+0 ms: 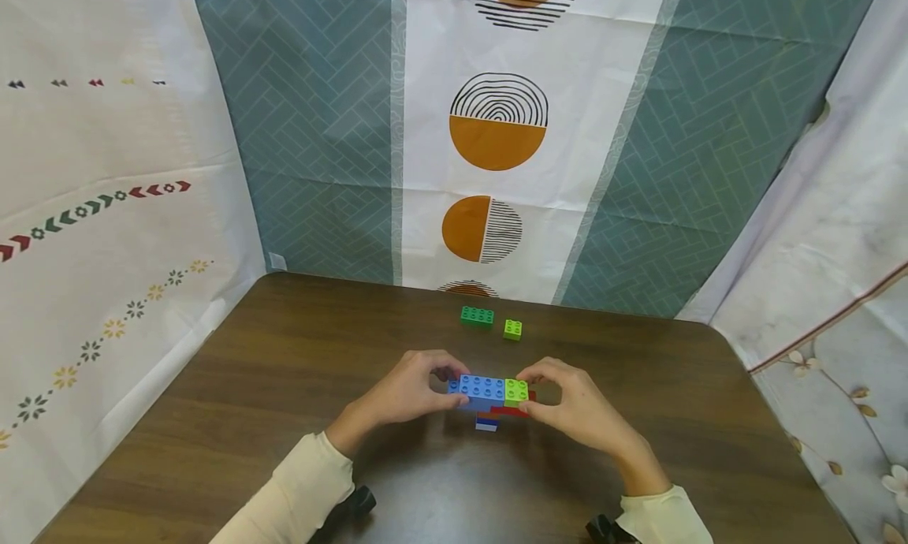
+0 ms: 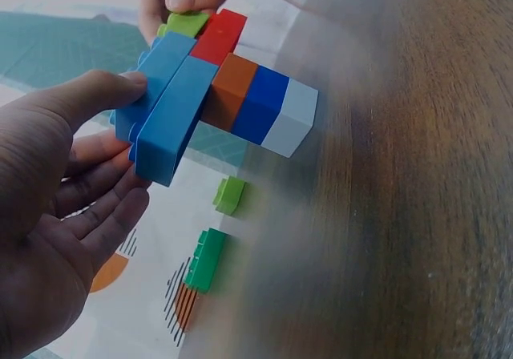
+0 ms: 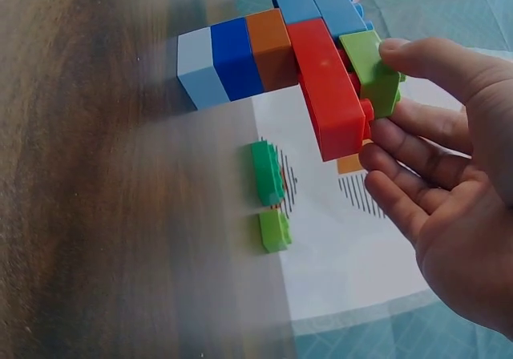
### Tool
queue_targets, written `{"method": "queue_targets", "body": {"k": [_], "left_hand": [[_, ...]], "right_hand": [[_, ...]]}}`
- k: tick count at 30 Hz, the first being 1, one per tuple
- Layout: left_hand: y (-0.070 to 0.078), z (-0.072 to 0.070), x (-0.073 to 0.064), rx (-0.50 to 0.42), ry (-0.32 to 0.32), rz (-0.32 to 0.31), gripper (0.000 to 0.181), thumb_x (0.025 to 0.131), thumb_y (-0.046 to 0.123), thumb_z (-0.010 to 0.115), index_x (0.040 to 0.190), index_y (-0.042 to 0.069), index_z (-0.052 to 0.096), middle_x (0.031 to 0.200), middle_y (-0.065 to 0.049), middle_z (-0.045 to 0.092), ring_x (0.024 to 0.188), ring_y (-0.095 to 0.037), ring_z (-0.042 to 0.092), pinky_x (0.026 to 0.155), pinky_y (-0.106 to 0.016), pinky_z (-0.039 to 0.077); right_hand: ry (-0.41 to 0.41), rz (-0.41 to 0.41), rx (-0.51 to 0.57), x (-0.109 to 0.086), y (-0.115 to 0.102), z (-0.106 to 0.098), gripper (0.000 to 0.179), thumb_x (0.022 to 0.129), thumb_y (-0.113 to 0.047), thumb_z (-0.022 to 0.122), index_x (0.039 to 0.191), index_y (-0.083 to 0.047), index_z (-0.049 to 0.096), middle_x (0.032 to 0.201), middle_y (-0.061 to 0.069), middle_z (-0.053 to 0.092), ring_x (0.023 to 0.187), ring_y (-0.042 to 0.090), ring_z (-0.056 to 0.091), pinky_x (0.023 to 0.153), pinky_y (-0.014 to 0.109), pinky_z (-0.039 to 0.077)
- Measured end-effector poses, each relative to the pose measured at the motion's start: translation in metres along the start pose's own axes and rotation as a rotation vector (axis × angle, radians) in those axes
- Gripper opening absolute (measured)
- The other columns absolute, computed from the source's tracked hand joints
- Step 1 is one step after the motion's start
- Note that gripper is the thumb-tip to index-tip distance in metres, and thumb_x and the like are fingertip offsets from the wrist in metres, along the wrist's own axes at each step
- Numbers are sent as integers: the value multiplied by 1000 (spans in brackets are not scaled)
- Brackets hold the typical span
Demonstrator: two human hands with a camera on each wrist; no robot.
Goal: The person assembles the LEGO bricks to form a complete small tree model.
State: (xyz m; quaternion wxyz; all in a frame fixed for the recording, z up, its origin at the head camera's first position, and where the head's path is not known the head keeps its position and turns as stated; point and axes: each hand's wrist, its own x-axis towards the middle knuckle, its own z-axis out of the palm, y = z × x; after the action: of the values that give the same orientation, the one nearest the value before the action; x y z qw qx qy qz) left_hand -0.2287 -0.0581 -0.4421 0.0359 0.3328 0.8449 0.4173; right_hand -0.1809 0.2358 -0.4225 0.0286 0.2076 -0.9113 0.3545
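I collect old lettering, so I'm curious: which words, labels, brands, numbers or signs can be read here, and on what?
None can be read in any view.
Joined toy bricks: no legible marking; any tiny print would be too small to read.
Loose green brick and loose lime brick: likewise nothing legible.
White cloth at left: arrow-like and floral pattern only.
Teal-and-white backdrop: circle-and-line pattern, no writing.

A brown table (image 1: 213, 418) with round far corners has a long green block (image 1: 477, 316) near its far edge, a small lime block (image 1: 512, 329) just right and a bit nearer, and nearer still a block tower (image 1: 482, 390), maybe touching the wood, I can't tell.
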Motion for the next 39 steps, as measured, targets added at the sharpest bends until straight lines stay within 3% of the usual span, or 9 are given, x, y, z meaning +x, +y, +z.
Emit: {"method": "queue_targets", "body": {"k": [15, 29, 39], "left_hand": [[2, -1, -1, -10, 0, 2, 34, 88, 34, 83, 115, 16, 74, 108, 5, 73, 99, -11, 63, 92, -45, 60], [1, 1, 0, -17, 2, -4, 35, 87, 32, 84, 116, 15, 74, 108, 4, 74, 98, -12, 64, 91, -44, 61], [1, 2, 0, -19, 5, -18, 35, 87, 34, 84, 115, 16, 75, 108, 4, 74, 98, -12, 64, 90, -42, 61]], "right_hand": [[39, -36, 21, -1, 0, 4, 26, 88, -23, 83, 112, -25, 72, 108, -15, 69, 103, 22, 65, 90, 44, 56], [54, -14, 37, -2, 0, 4, 27, 85, -21, 85, 109, -26, 72, 105, -17, 68, 102, 19, 65, 90, 46, 56], [58, -75, 25, 1, 4, 6, 25, 86, -23, 85, 109, -24, 73, 103, -14, 69, 98, 23, 64, 87, 33, 54]]}}
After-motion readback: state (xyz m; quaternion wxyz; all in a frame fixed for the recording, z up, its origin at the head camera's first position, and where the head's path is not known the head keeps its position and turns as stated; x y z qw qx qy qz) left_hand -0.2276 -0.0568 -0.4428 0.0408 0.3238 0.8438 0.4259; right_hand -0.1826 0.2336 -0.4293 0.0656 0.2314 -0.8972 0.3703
